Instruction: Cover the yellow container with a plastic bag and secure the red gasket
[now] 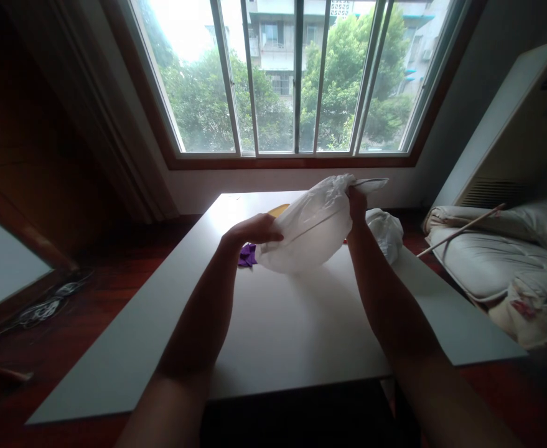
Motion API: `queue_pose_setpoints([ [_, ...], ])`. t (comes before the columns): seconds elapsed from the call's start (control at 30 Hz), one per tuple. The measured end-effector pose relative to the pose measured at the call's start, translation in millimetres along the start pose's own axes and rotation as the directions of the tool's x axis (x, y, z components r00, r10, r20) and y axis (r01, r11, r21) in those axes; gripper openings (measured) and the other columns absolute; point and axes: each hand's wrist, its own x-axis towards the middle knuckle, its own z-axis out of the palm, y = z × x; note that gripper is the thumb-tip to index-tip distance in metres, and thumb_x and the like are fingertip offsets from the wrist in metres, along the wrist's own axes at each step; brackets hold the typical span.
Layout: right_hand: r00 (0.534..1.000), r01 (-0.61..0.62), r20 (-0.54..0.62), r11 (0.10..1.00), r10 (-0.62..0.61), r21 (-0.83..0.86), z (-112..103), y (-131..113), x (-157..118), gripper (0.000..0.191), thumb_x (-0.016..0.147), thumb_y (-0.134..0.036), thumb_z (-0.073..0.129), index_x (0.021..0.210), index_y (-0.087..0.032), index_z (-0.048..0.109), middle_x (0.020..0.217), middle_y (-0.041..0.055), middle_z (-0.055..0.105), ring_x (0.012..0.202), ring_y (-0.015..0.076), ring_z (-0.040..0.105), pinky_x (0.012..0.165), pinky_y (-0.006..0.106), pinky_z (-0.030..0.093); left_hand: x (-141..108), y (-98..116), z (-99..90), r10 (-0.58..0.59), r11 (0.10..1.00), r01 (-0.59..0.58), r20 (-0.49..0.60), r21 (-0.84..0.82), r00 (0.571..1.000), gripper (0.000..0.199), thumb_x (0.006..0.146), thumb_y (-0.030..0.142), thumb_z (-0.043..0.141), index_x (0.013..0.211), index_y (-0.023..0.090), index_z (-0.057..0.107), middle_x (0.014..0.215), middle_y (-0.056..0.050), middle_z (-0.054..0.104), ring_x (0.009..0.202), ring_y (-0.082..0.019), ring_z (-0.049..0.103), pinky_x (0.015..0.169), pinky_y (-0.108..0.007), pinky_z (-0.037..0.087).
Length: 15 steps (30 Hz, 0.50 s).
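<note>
A white translucent plastic bag [310,230], puffed out, is held above the white table [301,336] between my two hands. My right hand [358,202] is closed round its gathered upper end, and a tip of plastic sticks out beyond the fist. On the bag's lower left side, my left hand [262,229] grips the plastic with the thumb in front. Behind the bag, a yellow thing [277,210] shows only in part. A folded purple piece [247,256] lies on the table below my left hand. What the bag contains, if anything, cannot be made out.
A second white plastic bag [385,234] rests on the table beyond my right forearm. A small reddish thing [345,241] is mostly hidden by that arm. To the right, a thin stick [462,230] leans over a pale cushioned seat [473,255]. Cables [46,308] lie on the floor at left.
</note>
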Motion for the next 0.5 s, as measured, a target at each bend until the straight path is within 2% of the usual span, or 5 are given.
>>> queue_pose_setpoints([
  [0.07,0.981,-0.072,-0.171,0.992,0.088,0.101,-0.9,4.5,4.7,0.035,0.087,-0.045,0.052,0.103,-0.015,0.062,0.087,0.0081,0.067,0.091,0.0253,0.068,0.079,0.039,0.059,0.2,-5.4,-6.1,-0.032,0.998,0.044,-0.218,0.05,0.975,0.021,0.074,0.039,0.07,0.069,0.019,0.067,0.062,-0.001,0.065,0.053,-0.016,0.056,0.05,-0.027,0.043],
  [0.13,0.962,-0.073,-0.248,0.984,0.112,0.16,3.2,5.2,5.1,0.035,0.086,-0.046,0.052,0.101,-0.016,0.062,0.088,0.0066,0.068,0.089,0.0232,0.069,0.078,0.037,0.059,0.9,-6.1,-11.3,-0.032,0.997,0.063,-0.473,0.051,0.881,0.019,0.078,0.037,0.065,0.076,0.018,0.067,0.066,-0.001,0.065,0.059,-0.016,0.056,0.055,-0.027,0.044],
  [0.27,0.998,0.045,-0.045,0.995,-0.041,0.085,18.5,-9.2,-12.2,0.052,0.084,-0.057,0.061,0.118,-0.016,0.061,0.109,0.0101,0.07,0.103,0.0236,0.068,0.089,0.037,0.057,8.6,1.6,-10.2,-0.056,0.997,0.001,-0.73,-0.075,0.681,0.018,0.082,0.03,0.059,0.091,0.016,0.066,0.079,-0.002,0.068,0.072,-0.016,0.059,0.067,-0.028,0.049],
  [0.4,0.917,0.226,0.361,0.967,-0.169,-0.121,31.5,-27.8,-36.9,0.074,0.075,-0.057,0.075,0.135,-0.018,0.053,0.128,0.0141,0.065,0.119,0.0275,0.062,0.101,0.041,0.051,20.7,9.0,5.7,-0.022,0.958,-0.178,-0.677,-0.225,0.736,0.02,0.087,0.029,0.052,0.096,0.016,0.065,0.083,-0.003,0.067,0.078,-0.017,0.06,0.068,-0.027,0.05],
  [0.5,0.885,0.296,0.44,0.915,-0.154,-0.274,35.7,-28.9,-44.9,0.071,0.074,-0.047,0.077,0.134,-0.018,0.052,0.125,0.0143,0.066,0.113,0.0291,0.062,0.097,0.043,0.052,24.3,14.4,18.1,0.069,0.888,-0.306,-0.558,-0.344,0.827,0.026,0.09,0.031,0.05,0.106,0.016,0.065,0.09,-0.005,0.069,0.083,-0.018,0.062,0.073,-0.029,0.052],
])
